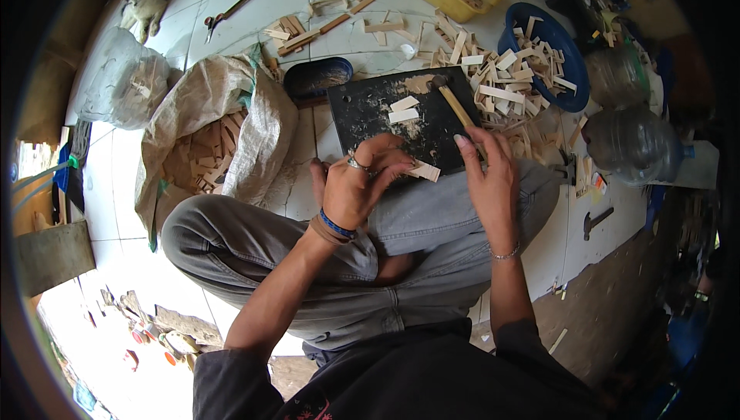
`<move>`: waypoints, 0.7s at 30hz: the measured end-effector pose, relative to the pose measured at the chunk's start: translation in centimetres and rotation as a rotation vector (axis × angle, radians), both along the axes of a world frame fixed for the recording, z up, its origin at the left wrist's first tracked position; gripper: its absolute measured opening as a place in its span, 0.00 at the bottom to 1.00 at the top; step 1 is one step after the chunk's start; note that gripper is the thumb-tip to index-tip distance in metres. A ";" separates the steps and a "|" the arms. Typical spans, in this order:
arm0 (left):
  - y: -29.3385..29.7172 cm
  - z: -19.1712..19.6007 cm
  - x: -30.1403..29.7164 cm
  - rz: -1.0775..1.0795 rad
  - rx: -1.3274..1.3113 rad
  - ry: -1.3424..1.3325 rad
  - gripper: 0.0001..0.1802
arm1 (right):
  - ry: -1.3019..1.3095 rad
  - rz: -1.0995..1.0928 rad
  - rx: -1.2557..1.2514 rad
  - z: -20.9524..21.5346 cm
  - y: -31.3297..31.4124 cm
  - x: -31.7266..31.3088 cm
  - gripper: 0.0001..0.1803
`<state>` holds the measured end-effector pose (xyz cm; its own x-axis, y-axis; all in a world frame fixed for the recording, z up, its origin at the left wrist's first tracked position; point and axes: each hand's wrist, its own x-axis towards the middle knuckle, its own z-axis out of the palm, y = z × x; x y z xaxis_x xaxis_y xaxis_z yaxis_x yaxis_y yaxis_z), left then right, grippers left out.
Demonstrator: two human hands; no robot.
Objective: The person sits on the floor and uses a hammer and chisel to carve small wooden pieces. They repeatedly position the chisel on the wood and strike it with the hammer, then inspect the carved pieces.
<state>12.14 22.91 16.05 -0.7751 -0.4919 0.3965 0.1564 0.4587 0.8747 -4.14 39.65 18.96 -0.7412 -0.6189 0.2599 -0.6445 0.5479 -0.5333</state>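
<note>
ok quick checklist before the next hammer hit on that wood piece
1. Left hand grips the wood piece at the board's near edge: ok.
2. Right hand holds the hammer by its handle: ok.
3. Hammer head rests on the black board, not raised: ok.
4. Left fingers out of the strike spot: not ok, they wrap right at the piece.
5. Board clear: not ok, two loose strips and sawdust lie on it.
6. Nail or pin in the piece: cannot tell.
</note>
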 end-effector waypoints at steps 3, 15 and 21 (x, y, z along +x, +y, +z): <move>-0.1 -0.2 -0.1 0.003 -0.017 0.007 0.18 | 0.240 0.006 0.219 -2.3 1.6 -1.9 0.22; 0.3 -0.6 0.2 0.048 0.033 0.001 0.19 | -0.428 0.241 0.228 8.3 7.7 2.3 0.26; 0.3 -0.8 0.3 0.034 0.048 0.002 0.18 | -0.201 0.472 0.201 8.2 8.1 4.1 0.30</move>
<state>12.41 23.16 15.30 -0.7570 -0.5365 0.3730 0.1431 0.4208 0.8958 -0.09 47.78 27.20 -0.3944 -0.9188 -0.0162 -0.7411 0.3284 -0.5857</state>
